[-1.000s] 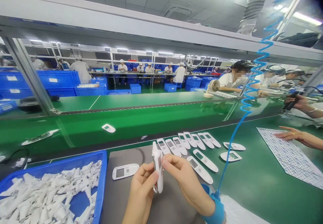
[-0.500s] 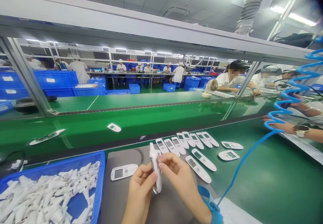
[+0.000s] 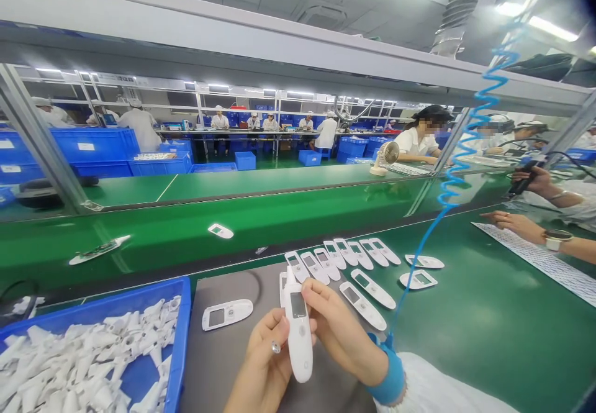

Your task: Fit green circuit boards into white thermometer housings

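Observation:
Both my hands hold one white thermometer body (image 3: 298, 326) upright over the grey mat (image 3: 218, 363), its small screen turned toward me. My left hand (image 3: 265, 369) grips its lower part from the left, a ring showing on one finger. My right hand (image 3: 338, 332) pinches the upper part from the right; a blue wrist strap (image 3: 388, 379) with a coiled blue cord (image 3: 459, 152) sits on that wrist. A white front shell (image 3: 227, 313) lies flat on the mat to the left. A row of several white shells (image 3: 339, 254) lies on the green bench beyond.
A blue bin (image 3: 93, 351) of white plastic parts stands at the lower left. A green conveyor belt (image 3: 233, 214) carries a white shell (image 3: 220, 231) past. At the right, another person's hands (image 3: 516, 223) rest by a printed sheet (image 3: 544, 264). A small fan (image 3: 384, 158) stands behind.
I have turned the thermometer body from edge-on to screen-facing and lowered it a little. The shell on the conveyor has drifted right. The neighbour's hand has shifted on the sheet.

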A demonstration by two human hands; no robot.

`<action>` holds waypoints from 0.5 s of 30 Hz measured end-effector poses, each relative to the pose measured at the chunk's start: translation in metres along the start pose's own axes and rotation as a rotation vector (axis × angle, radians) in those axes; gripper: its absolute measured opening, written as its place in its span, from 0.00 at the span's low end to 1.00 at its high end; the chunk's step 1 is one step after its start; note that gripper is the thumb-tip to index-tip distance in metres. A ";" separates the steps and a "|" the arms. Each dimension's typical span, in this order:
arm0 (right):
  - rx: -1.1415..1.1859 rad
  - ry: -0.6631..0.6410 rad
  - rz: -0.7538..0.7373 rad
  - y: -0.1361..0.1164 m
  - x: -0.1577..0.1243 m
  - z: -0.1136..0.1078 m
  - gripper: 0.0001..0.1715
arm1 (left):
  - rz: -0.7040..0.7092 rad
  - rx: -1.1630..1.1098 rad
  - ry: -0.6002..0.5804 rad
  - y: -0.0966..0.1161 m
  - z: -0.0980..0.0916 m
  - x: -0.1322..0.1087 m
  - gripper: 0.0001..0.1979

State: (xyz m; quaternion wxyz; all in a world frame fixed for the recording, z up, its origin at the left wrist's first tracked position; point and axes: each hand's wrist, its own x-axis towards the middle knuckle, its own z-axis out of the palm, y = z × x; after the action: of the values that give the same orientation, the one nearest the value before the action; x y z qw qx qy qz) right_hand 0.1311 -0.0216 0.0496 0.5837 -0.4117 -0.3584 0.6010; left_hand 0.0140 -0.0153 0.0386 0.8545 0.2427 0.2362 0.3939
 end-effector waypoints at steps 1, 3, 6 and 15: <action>0.004 -0.004 0.003 0.000 0.000 0.000 0.18 | -0.001 0.005 -0.007 0.001 0.000 0.000 0.12; -0.018 0.006 -0.015 0.000 0.000 0.000 0.17 | -0.001 0.007 -0.012 0.002 0.000 -0.001 0.12; -0.175 0.028 -0.105 0.001 -0.001 0.000 0.17 | 0.009 0.000 -0.003 0.003 -0.001 0.000 0.10; -0.407 -0.082 -0.090 0.004 0.002 -0.005 0.18 | 0.166 -0.022 0.150 0.006 -0.014 0.008 0.05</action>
State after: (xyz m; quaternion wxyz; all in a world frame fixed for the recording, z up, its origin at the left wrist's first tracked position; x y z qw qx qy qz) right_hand 0.1338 -0.0205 0.0438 0.4996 -0.4798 -0.5141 0.5059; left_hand 0.0072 -0.0019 0.0297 0.8016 0.2220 0.2741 0.4828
